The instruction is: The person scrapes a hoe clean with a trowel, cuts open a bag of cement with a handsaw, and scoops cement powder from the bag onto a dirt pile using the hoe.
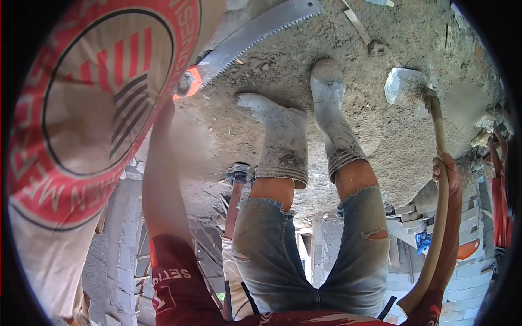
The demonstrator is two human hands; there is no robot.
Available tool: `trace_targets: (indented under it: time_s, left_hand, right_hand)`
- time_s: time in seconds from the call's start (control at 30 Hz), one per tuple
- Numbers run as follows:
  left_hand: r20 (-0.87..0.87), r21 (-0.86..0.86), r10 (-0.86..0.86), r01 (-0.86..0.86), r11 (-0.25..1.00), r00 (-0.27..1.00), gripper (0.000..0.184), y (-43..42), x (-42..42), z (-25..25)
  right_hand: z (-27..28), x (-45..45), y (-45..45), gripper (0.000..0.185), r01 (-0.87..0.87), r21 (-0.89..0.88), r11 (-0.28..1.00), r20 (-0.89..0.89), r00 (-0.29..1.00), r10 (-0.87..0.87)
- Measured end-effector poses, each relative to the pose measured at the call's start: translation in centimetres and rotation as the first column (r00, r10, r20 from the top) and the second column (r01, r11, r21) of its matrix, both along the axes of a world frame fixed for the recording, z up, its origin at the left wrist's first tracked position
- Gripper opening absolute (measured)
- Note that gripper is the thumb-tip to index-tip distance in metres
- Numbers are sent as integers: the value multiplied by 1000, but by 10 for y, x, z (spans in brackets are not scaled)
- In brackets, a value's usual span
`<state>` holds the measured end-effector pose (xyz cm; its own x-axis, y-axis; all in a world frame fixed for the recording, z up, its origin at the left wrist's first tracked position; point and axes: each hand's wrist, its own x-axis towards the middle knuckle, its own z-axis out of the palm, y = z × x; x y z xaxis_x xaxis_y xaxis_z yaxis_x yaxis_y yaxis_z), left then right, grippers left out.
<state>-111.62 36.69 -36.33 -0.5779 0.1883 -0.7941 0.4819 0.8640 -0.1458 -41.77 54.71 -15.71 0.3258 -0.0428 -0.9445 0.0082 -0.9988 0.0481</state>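
Currently, hoe [439,130]: your right hand [447,168] wraps fingers round its handle.
Sack [95,144]: beside your left forearm [164,146].
Left fingers: cannot tell.

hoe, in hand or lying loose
In hand: the right hand wraps the hoe handle. Cannot tell whether the metal blade touches the ground.

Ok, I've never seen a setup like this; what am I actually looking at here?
There's no machine, just a person working bare-handed. The single picture comes from a head-worn camera, looking down past torn jeans to muddy boots on rough ground. The right hand grips a wooden-handled hoe. The left hand, partly hidden by what looks like a printed sack, holds an orange-handled saw. A narrow strip lies on the ground near the picture's top.
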Motion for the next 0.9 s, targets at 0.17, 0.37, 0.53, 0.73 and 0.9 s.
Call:
trace_targets:
  time_s: [0.17,0.37,0.53,0.73,0.9]
  left_hand:
    - [163,239,-69,28,971,984,56,-15,-13,-50]
    - [6,46,-345,344,938,939,51,-16,17,-54]
    - [76,348,-69,39,937,995,51,-14,25,-35]
    - [144,553,-92,-3,833,985,30,-57,14,-72]
    - [387,424,309,-465,778,869,18,-46,66,53]
  right_hand:
    - [6,-30,18,13,-237,-16,971,131,963,237]
    - [9,-43,16,17,-263,1,965,159,952,260]
    - [9,-54,11,17,-229,5,973,166,960,225]
    - [8,-56,8,18,-235,10,972,186,955,229]
    - [8,-59,10,17,-332,45,942,142,936,323]
